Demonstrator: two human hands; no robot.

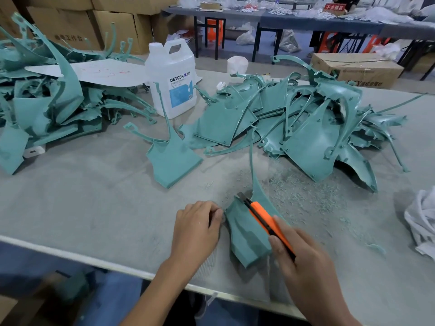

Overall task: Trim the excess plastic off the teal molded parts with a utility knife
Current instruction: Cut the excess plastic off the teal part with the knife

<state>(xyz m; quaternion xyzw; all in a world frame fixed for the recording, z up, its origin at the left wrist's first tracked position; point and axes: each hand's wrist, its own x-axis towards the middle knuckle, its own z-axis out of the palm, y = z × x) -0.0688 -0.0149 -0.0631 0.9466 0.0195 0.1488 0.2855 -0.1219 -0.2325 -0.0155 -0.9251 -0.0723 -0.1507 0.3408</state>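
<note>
Right hand [303,262]: closed round the rear of the orange utility knife [262,218], thumb laid against its side. The blade end is set at the upper edge of the teal part [247,238]. Left hand [197,229]: fingers curled, tips pinched at the part's left edge; the contact itself is blurred.

The teal part is held just inside the near edge of the table [94,208], right of its middle, with a thin curved arm pointed toward the far edge. Fine teal shavings [306,191] are scattered beyond it and to its right.

A single loose part [174,161] is seen at the table's middle. One heap of parts [306,123] is piled toward the far right corner, a second heap [47,102] at the left edge. A translucent jug [171,78] marked DEXCON is stood between them by the far edge, with a white sheet [98,71] just left of it. Crumpled white material [421,222] is noted at the right edge.
</note>
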